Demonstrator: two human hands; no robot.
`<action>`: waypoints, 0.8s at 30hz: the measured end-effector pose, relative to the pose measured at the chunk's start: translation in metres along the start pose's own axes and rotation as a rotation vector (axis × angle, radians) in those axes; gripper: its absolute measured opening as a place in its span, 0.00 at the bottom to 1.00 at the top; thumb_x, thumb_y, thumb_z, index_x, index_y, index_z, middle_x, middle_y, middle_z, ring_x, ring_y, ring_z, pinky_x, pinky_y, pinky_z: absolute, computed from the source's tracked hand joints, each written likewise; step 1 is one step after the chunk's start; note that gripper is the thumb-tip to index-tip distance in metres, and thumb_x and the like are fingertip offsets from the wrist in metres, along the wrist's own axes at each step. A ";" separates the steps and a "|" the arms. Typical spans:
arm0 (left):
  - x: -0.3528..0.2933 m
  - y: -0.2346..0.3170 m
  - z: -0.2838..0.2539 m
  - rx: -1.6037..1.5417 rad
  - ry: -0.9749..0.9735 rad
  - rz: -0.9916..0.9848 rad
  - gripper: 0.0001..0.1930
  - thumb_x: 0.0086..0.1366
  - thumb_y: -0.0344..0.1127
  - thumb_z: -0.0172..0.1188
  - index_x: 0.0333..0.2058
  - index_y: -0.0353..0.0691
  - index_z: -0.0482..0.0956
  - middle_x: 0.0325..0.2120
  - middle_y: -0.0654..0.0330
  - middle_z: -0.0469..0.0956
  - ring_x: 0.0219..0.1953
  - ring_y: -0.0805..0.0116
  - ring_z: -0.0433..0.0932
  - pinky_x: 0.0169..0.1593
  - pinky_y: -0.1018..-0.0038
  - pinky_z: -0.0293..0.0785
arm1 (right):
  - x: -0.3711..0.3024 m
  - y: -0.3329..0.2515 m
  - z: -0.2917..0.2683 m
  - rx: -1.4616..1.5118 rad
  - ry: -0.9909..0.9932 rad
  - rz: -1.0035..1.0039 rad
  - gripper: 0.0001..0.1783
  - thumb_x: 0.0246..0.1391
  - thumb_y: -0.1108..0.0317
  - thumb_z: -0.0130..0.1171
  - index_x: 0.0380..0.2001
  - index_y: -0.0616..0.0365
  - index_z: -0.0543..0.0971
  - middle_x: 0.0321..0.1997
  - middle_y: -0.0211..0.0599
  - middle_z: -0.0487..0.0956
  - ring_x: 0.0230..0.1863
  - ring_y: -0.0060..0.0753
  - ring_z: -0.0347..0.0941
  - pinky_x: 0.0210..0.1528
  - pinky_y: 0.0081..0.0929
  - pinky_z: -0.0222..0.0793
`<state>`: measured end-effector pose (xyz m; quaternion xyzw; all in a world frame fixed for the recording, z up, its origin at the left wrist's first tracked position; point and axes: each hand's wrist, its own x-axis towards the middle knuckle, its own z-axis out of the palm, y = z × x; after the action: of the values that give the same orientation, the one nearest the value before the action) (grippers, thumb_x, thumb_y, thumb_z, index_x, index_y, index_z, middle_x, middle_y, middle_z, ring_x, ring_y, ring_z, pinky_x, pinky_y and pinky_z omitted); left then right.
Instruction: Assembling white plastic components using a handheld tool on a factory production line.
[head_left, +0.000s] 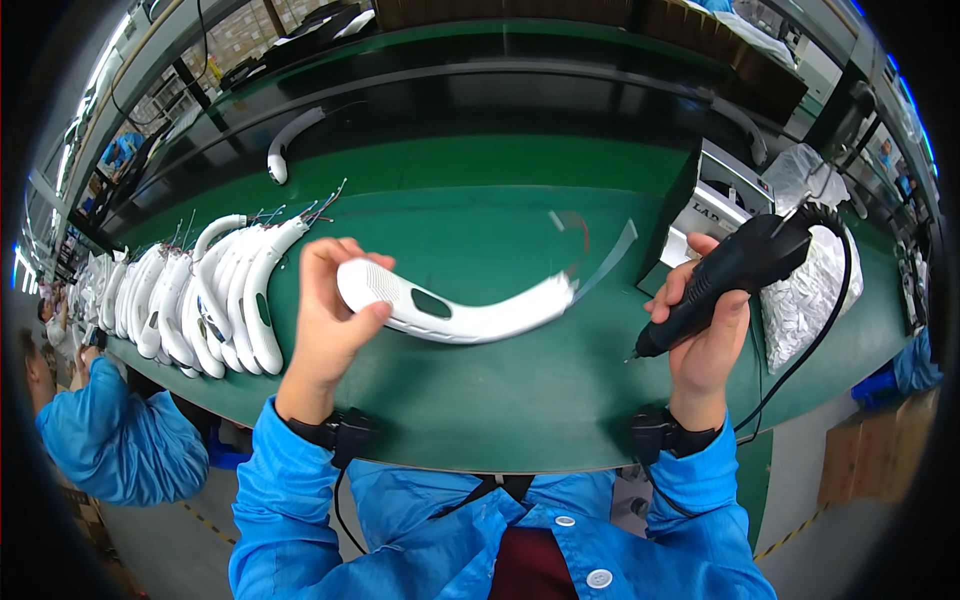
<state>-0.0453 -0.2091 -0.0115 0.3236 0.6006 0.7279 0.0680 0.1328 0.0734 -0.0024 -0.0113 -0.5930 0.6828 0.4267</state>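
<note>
My left hand [325, 305] pinches the wide, rounded end of a curved white plastic shell [490, 320] between thumb and fingers, above the green worktop. The shell has a dark oval opening and a patch of small holes near my thumb. Red wires [583, 240] and a pale, translucent strip [610, 262] stick out of its narrow far end. In my right hand [705, 350] is a black electric screwdriver [725, 275], its thin tip pointing down and left toward the shell, apart from it. A black cable runs from the screwdriver's rear down to the right.
Several similar white shells with wires lie in a row [235, 290] at left. A box-shaped device [708, 205] and a clear bag of small white parts [815, 300] stand at right. Shells [297, 135] lie on the belt behind. Another person in blue [125, 430] sits at left.
</note>
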 end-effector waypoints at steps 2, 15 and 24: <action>0.005 0.016 0.008 0.000 0.054 0.036 0.30 0.51 0.33 0.65 0.52 0.37 0.61 0.45 0.54 0.68 0.52 0.57 0.71 0.53 0.66 0.70 | -0.001 -0.002 -0.011 -0.032 -0.060 0.051 0.44 0.52 0.35 0.50 0.51 0.70 0.65 0.29 0.39 0.72 0.26 0.28 0.71 0.30 0.22 0.68; 0.075 -0.015 0.142 -0.196 -0.159 0.179 0.18 0.64 0.40 0.54 0.46 0.32 0.71 0.37 0.53 0.77 0.40 0.67 0.77 0.46 0.72 0.74 | 0.009 -0.011 -0.006 0.304 -0.027 -0.047 0.42 0.54 0.29 0.37 0.53 0.59 0.62 0.27 0.31 0.70 0.25 0.25 0.68 0.34 0.29 0.70; 0.082 -0.024 0.178 -0.206 -0.324 0.166 0.15 0.62 0.38 0.56 0.43 0.33 0.74 0.33 0.56 0.78 0.37 0.70 0.77 0.42 0.76 0.73 | 0.010 0.043 0.028 0.240 -0.092 -0.031 0.46 0.46 0.27 0.49 0.47 0.63 0.65 0.24 0.35 0.72 0.23 0.24 0.70 0.30 0.22 0.69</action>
<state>-0.0184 -0.0149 0.0104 0.4764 0.4753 0.7271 0.1363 0.0873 0.0596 -0.0246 0.0804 -0.5260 0.7420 0.4078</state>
